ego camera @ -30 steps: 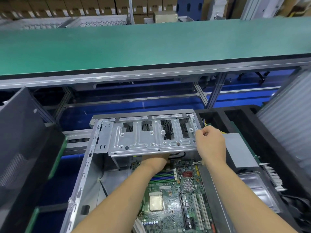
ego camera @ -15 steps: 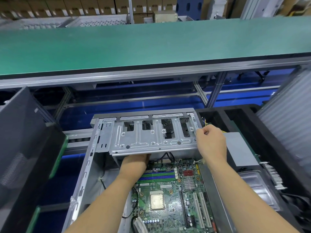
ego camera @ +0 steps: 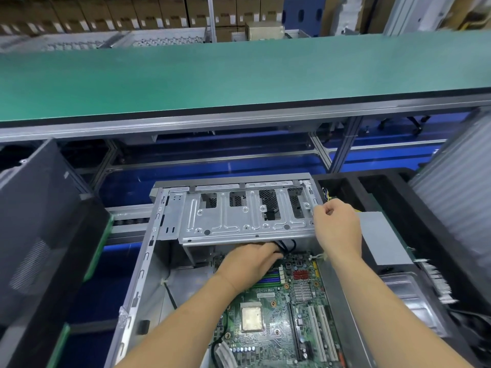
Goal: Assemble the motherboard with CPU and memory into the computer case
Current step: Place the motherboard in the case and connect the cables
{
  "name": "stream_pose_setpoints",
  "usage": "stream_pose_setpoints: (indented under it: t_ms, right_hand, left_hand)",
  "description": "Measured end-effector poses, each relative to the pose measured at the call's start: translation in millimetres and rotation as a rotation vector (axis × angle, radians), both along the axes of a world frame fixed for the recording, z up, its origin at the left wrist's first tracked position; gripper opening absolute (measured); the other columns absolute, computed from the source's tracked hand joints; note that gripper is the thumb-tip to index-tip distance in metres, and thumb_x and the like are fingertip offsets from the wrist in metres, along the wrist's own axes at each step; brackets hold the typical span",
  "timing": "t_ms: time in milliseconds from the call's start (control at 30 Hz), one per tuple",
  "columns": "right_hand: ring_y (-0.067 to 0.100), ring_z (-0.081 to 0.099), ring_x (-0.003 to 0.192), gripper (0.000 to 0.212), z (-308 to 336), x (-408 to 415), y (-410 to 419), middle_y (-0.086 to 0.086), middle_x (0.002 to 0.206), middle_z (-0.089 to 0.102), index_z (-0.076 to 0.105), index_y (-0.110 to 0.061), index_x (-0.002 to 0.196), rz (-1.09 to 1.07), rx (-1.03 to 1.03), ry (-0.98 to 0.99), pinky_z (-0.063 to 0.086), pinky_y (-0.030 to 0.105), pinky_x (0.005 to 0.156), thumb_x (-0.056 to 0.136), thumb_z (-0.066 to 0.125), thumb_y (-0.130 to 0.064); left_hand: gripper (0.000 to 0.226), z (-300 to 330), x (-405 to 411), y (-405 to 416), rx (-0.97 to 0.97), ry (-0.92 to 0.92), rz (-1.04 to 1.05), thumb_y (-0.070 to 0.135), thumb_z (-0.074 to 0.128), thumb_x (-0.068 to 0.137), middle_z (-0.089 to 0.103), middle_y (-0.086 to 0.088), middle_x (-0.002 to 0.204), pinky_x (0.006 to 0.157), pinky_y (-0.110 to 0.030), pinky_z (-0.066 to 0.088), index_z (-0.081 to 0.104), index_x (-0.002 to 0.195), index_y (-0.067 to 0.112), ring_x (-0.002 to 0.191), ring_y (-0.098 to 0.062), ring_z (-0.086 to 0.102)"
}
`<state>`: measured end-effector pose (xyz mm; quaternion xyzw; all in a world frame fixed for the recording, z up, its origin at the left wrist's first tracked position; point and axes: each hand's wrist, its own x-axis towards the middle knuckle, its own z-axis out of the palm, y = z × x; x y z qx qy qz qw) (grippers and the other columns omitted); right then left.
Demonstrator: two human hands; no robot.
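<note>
Left hand point(ego camera: 248, 261) shifted right onto cables point(ego camera: 283, 247), motherboard point(ego camera: 279, 314) inside case point(ego camera: 138, 274)

Green conveyor belt point(ego camera: 212, 81) runs across in front of me, alu frame point(ego camera: 342, 144) under it. Cardboard boxes point(ego camera: 106, 14) stacked behind, far side. Black foam tray point(ego camera: 430, 235) to my right w/ grey metal box point(ego camera: 382, 240) in it. Dark panel point(ego camera: 39, 221) leaning at left. Corrugated white sheet point(ego camera: 457, 203) far right.

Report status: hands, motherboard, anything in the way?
Right hand grips drive cage edge. Left hand at black cables under it. Motherboard lies in case.
</note>
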<state>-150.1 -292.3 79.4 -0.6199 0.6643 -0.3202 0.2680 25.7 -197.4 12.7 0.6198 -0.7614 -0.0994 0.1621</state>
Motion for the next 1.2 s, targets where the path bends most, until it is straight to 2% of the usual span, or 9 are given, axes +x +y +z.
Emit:
stream_pose_setpoints:
  t_ms: [100,200,333,400,500,667,900,1133,1200]
  right_hand:
    - [0.021,0.057,0.072,0.021,0,0,0,0.005,0.088,0.06,0.056,-0.018,0.076,0.001,-0.006,0.004,0.045,0.035,0.061,0.092,0.05,-0.029]
    - [0.019,0.056,0.073,0.021,1,1,1,0.003,0.088,0.059,0.056,-0.018,0.076,0.002,-0.021,0.012,0.047,0.036,0.062,0.092,0.05,-0.03]
    - [0.016,0.055,0.073,0.02,0,0,1,0.002,0.088,0.058,0.056,-0.017,0.076,0.004,-0.028,0.016,0.042,0.033,0.059,0.092,0.051,-0.029]
    - [0.017,0.056,0.072,0.021,0,-1,1,0.003,0.088,0.06,0.056,-0.017,0.076,0.007,-0.023,0.013,0.043,0.033,0.059,0.092,0.051,-0.029]
    - [0.017,0.056,0.073,0.021,0,-1,1,0.004,0.086,0.06,0.056,-0.017,0.075,0.012,-0.027,0.008,0.041,0.032,0.058,0.093,0.051,-0.028]
    - [0.011,0.052,0.075,0.02,0,-1,1,-0.002,0.088,0.056,0.055,-0.019,0.075,0.0,-0.034,0.01,0.036,0.031,0.057,0.092,0.052,-0.029]
    - [0.013,0.053,0.078,0.019,0,0,1,-0.002,0.09,0.057,0.056,-0.02,0.076,-0.002,-0.023,-0.002,0.042,0.035,0.065,0.092,0.052,-0.029]
    - [0.014,0.054,0.081,0.018,0,0,1,-0.003,0.092,0.055,0.056,-0.021,0.077,0.0,-0.021,-0.003,0.047,0.038,0.071,0.093,0.053,-0.03]
    - [0.016,0.054,0.081,0.019,1,0,2,-0.002,0.092,0.056,0.056,-0.02,0.077,0.0,-0.022,-0.007,0.047,0.038,0.071,0.093,0.053,-0.03]
  left_hand:
    - [0.03,8,-14,-5,0.144,0.201,-0.013,0.045,0.051,0.1,0.072,0.003,0.106,0.078,-0.032,0.054,0.064,0.119,0.025,0.093,-0.017,0.066]
    - [0.03,15,-33,-17,0.262,0.354,0.039,0.042,0.064,0.093,0.07,0.007,0.114,0.084,-0.026,0.051,0.066,0.119,0.028,0.099,-0.011,0.063]
    - [0.028,14,-56,-28,0.439,0.229,-0.042,0.025,0.07,0.089,0.068,-0.005,0.111,0.082,-0.034,0.053,0.066,0.116,0.017,0.098,-0.023,0.063]
    - [0.019,9,-69,-32,0.484,0.253,0.028,0.016,0.066,0.09,0.068,-0.013,0.106,0.078,-0.035,0.053,0.067,0.108,0.009,0.096,-0.03,0.063]
    - [0.009,5,-86,-37,0.479,0.364,0.215,0.012,0.061,0.09,0.068,-0.018,0.1,0.073,-0.033,0.048,0.065,0.094,0.005,0.096,-0.036,0.064]
    - [0.03,-4,-91,-46,0.43,0.271,0.373,0.007,0.056,0.093,0.067,-0.015,0.119,0.089,-0.041,0.054,0.066,0.121,0.01,0.106,-0.036,0.064]
    - [0.03,-9,-90,-53,0.357,0.247,0.34,0.031,0.051,0.101,0.066,-0.014,0.12,0.09,-0.04,0.051,0.066,0.123,0.017,0.108,-0.035,0.061]
    - [0.028,-16,-90,-47,0.311,0.206,0.226,0.021,0.047,0.101,0.067,-0.015,0.116,0.087,-0.042,0.053,0.068,0.118,0.016,0.104,-0.037,0.062]
    - [0.027,-15,-90,-44,0.272,0.268,0.188,0.017,0.049,0.098,0.068,-0.015,0.116,0.086,-0.04,0.052,0.069,0.116,0.016,0.105,-0.038,0.061]
